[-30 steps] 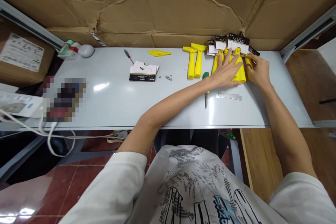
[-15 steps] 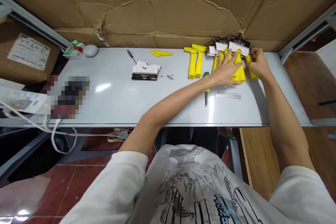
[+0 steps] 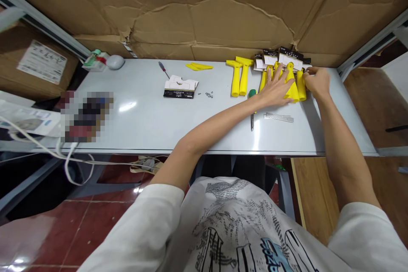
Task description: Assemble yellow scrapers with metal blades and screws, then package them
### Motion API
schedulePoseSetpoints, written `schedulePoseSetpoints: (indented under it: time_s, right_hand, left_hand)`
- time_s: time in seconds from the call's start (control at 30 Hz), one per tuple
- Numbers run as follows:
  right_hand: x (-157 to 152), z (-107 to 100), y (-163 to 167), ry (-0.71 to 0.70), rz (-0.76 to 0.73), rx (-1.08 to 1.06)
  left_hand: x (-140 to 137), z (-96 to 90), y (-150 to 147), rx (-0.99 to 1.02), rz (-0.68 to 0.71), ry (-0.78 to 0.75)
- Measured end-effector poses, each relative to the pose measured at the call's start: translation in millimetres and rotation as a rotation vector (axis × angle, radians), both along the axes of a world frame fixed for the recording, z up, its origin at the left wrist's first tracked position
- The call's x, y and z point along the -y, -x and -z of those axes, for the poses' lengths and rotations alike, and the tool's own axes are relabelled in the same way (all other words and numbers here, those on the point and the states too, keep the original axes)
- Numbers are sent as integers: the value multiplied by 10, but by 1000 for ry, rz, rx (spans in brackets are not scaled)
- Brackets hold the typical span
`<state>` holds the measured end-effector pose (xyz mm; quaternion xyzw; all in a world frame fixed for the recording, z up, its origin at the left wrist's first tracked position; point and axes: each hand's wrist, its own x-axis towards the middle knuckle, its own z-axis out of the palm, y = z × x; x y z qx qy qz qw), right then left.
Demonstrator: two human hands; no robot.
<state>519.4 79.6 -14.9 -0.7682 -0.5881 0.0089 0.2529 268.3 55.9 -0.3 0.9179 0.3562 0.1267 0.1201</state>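
Note:
Several yellow scrapers with black-and-white card sleeves (image 3: 290,58) lie side by side at the back right of the table. My left hand (image 3: 276,88) rests on their handles, fingers spread, covering part of them. At the right end of the row, my right hand (image 3: 318,81) has its fingers closed at the side of the outermost yellow scraper (image 3: 301,90); its fingertips are partly hidden. Two yellow scrapers without sleeves (image 3: 239,77) lie left of the row. Below my left hand are a green-handled screwdriver (image 3: 252,123) and thin metal blades (image 3: 280,117).
Left of centre lie a folded card sleeve (image 3: 180,87), a second screwdriver (image 3: 163,69), small screws (image 3: 209,94) and flat yellow pieces (image 3: 199,66). A cardboard wall (image 3: 223,25) closes off the back. Cables (image 3: 105,163) hang at the front left table edge (image 3: 153,151).
The outermost scraper has swung from slanted to nearly straight beside its neighbour, with my right hand at it. My left hand stays on the row. The view has shifted slightly.

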Motion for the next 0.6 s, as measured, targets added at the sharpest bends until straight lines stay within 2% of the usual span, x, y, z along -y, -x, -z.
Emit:
schedulePoseSetpoints:
  time_s: [0.07,0.37,0.43,0.5,0.6]
  right_hand:
    - [18,-20,44,18,65,-42]
    - [98,-92,235,29,73,-112]
    - [124,-111,245,15,93,-119]
    - [173,-159,236,-14,121,-115]
    - [424,-317,246,-109,127,-92]
  left_hand:
    - [-11,8,-1,1,14,-3]
    - [-9,31,-8,17,3,-5]
    - [-27,-69,71,51,12,12]
    - [8,-271,258,100,26,9]
    - [341,-645,829,231,33,-33]
